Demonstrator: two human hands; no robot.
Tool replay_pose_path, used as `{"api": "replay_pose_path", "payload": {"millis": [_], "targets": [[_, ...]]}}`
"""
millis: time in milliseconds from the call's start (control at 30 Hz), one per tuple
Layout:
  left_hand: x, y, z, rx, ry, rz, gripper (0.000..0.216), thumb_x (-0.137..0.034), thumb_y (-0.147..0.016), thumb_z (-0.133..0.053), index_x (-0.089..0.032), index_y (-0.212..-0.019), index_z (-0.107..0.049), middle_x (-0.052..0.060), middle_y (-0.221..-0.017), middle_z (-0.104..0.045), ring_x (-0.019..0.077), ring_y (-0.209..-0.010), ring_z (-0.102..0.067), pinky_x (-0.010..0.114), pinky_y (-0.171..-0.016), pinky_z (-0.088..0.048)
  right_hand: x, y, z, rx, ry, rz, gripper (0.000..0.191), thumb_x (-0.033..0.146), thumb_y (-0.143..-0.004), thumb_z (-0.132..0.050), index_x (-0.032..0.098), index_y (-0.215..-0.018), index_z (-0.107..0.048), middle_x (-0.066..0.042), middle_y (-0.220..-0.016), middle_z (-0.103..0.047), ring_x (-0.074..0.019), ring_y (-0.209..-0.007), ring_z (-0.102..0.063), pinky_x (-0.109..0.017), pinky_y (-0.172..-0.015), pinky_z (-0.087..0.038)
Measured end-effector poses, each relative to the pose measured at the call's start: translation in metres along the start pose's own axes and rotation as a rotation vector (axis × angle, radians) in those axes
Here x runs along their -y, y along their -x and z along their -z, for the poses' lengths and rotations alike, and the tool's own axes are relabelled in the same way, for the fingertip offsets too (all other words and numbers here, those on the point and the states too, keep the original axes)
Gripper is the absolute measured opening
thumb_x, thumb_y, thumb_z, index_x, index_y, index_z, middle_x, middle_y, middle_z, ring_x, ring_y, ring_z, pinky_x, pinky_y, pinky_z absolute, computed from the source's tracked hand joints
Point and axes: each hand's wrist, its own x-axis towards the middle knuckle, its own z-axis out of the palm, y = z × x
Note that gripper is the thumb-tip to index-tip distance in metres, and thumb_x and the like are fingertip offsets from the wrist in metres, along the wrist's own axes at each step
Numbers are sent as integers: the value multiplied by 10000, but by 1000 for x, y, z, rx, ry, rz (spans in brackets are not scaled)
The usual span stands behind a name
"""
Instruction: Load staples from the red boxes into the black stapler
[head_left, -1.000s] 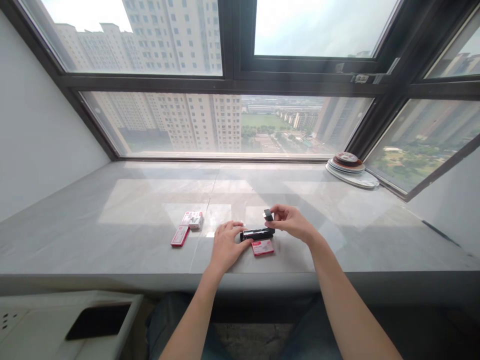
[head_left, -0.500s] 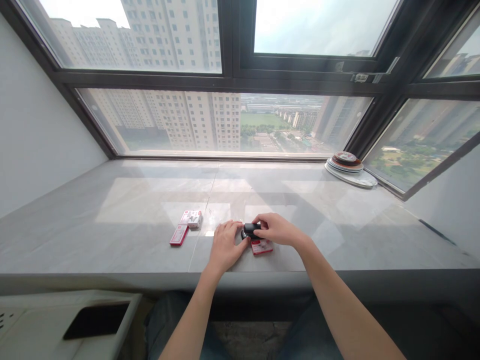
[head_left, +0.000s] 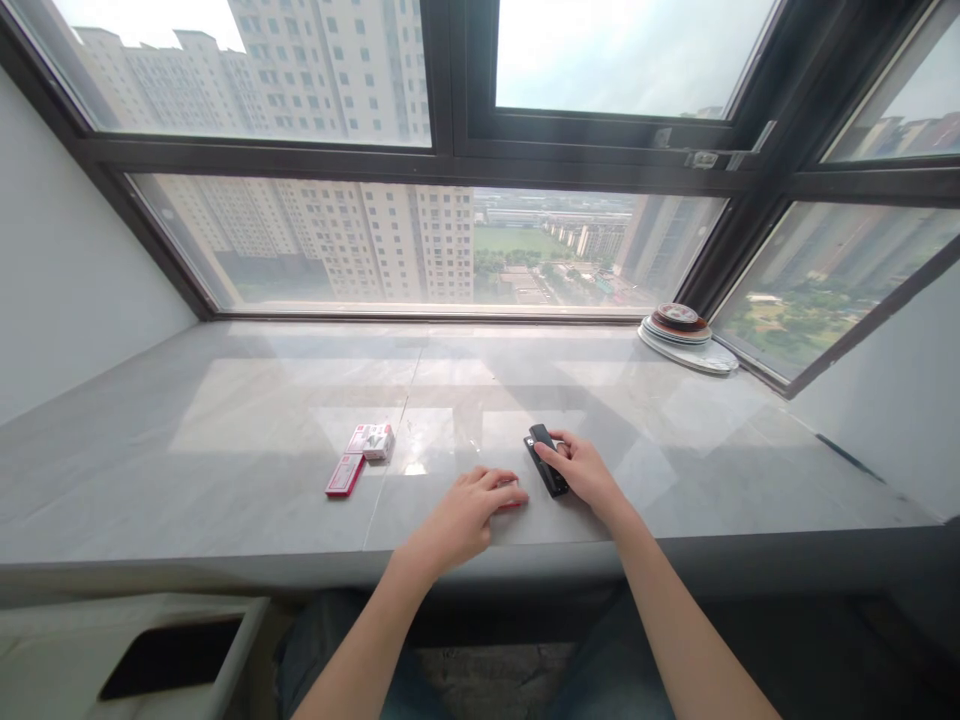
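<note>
A black stapler (head_left: 543, 462) rests on the windowsill counter, turned lengthwise away from me. My right hand (head_left: 589, 477) grips it from the right, thumb on top and fingers round its far side. To the left, my left hand (head_left: 466, 512) is curled over a small red-and-white box (head_left: 513, 503) with its fingers on it. Most of that box is hidden under the fingers. Farther left lie a flat red-and-white box (head_left: 346, 476) and a small white box (head_left: 378, 442), which touch; another pale red-and-white box (head_left: 357, 437) is partly behind them.
A stack of plates (head_left: 679, 335) stands in the back right corner by the window frame. The grey counter (head_left: 247, 450) ends at a front edge just before my lap. Below it on the left is a white surface with a black phone-like rectangle (head_left: 172, 655).
My right hand has swung the stapler from sideways to lengthwise and moved it right. My left hand has left the stapler and come down over the red-and-white box nearby.
</note>
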Motion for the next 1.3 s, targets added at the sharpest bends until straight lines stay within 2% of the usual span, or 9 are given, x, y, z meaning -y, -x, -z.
{"api": "replay_pose_path", "payload": {"millis": [200, 533, 767, 867, 967, 1000, 1067, 1167, 1300], "targets": [[45, 19, 32, -81, 17, 254, 649, -238, -789, -664, -356, -1421, -576, 53, -1361, -584, 288, -1217, -568, 415, -1050, -482, -1, 15, -6, -19, -1, -49, 652, 736, -878, -586, 189, -1226, -659, 71, -641, -379, -137, -572, -432, -234, -512, -345], [12, -12, -14, -188, 91, 238, 599, -258, -733, -758, -351, -1308, -619, 4, -1216, -684, 275, -1122, -594, 424, -1023, -431, 13, 28, -39, -10, 52, -36, 635, 709, -912, -548, 192, -1265, -653, 24, -651, -485, -175, -572, -505, -275, -511, -414], [13, -2, -7, -281, 145, 231, 556, -373, -801, -777, -344, -1322, -585, 30, -1361, -595, 272, -1233, -545, 401, -1058, -439, 25, 36, -36, -78, 37, -32, 651, 719, -935, -497, 189, -1290, -624, 2, -627, -532, -205, -606, -523, -290, -548, -428], [34, 32, 11, -523, -35, 503, 267, -446, -926, -626, -298, -1148, -634, 66, -1314, -592, 312, -1251, -516, 469, -1073, -415, 26, 39, -33, -108, 20, -43, 638, 724, -965, -412, 202, -1269, -618, 8, -601, -513, -197, -559, -492, -290, -527, -409], [69, 78, 33, -739, -348, 1024, 424, -569, -899, -600, -262, -1191, -614, 137, -1301, -570, 436, -1251, -458, 610, -1013, -391, 24, 40, -34, -120, 21, -30, 635, 732, -965, -388, 208, -1237, -621, 22, -581, -478, -189, -532, -467, -291, -525, -401], [79, 92, 40, -726, -375, 1109, 510, -599, -881, -604, -269, -1270, -586, 141, -1304, -570, 446, -1234, -465, 615, -994, -398, 22, 39, -35, -127, 22, -27, 635, 732, -957, -406, 203, -1235, -621, 26, -579, -471, -188, -534, -463, -291, -530, -400], [93, 111, 49, -622, -381, 1105, 588, -596, -899, -570, -305, -1408, -513, 117, -1254, -599, 407, -1172, -521, 562, -969, -426, 18, 38, -37, -149, 22, -17, 634, 724, -932, -478, 190, -1247, -612, 42, -580, -451, -182, -550, -453, -286, -552, -399], [93, 118, 50, -413, -382, 924, 591, -586, -919, -543, -334, -1453, -508, 89, -1158, -631, 349, -1106, -583, 465, -940, -451, 11, 37, -39, -161, 21, 7, 645, 703, -900, -560, 182, -1278, -592, 66, -594, -415, -167, -576, -433, -269, -582, -395], [79, 110, 45, -251, -225, 702, 718, -639, -811, -690, -331, -1439, -530, 52, -1160, -653, 315, -1108, -608, 408, -946, -469, 6, 36, -39, -127, 23, 17, 629, 702, -914, -547, 193, -1280, -594, 70, -614, -412, -162, -593, -433, -256, -583, -383]]}}
